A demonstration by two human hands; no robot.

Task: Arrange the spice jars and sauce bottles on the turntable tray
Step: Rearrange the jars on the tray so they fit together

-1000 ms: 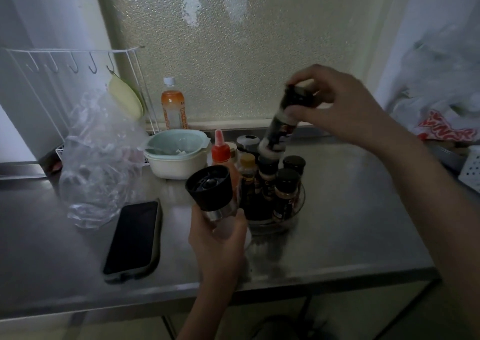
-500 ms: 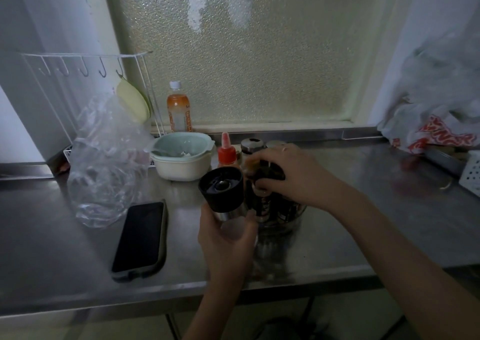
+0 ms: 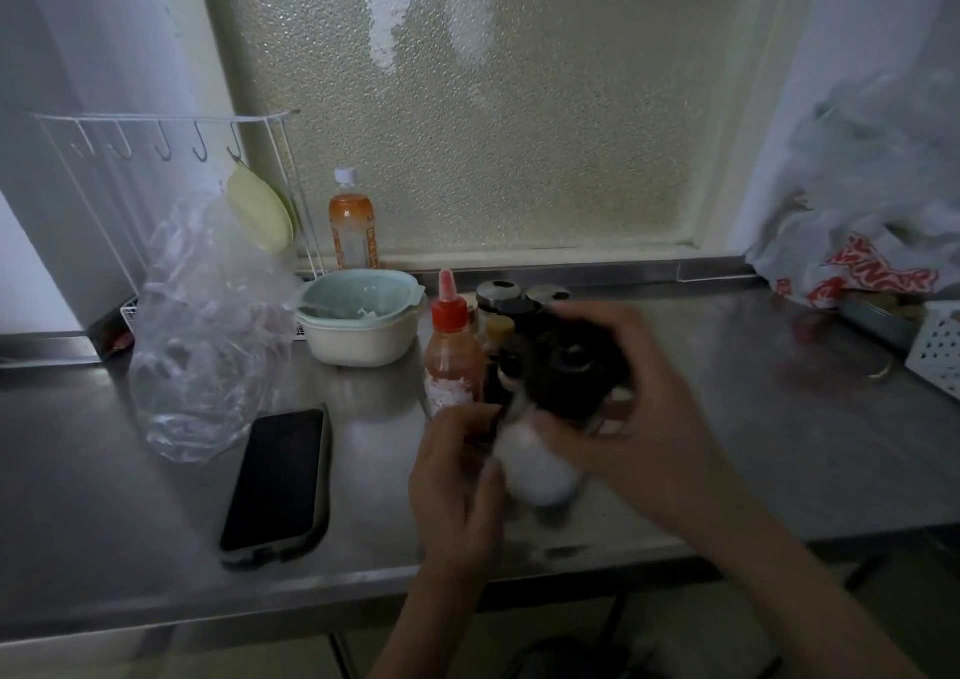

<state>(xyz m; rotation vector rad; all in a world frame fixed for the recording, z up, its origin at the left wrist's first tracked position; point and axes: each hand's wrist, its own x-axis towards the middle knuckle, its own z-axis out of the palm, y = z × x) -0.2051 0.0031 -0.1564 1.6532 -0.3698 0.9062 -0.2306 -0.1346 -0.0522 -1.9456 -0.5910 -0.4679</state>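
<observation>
Your left hand point(image 3: 457, 476) and right hand point(image 3: 623, 418) both grip the black-capped grinder point(image 3: 550, 418), blurred, above the worktop point(image 3: 779, 444). Just behind your grip: the red-capped sauce bottle point(image 3: 451, 351) and spice jars point(image 3: 506, 309).

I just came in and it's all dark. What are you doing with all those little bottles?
A person is sorting spice jars and sauce bottles on a steel counter. Both hands hold one grinder with a black top: the left hand at its pale lower body, the right hand around the top. Behind it the other spice jars and a red-capped sauce bottle stand clustered. A phone lies to the left.
</observation>
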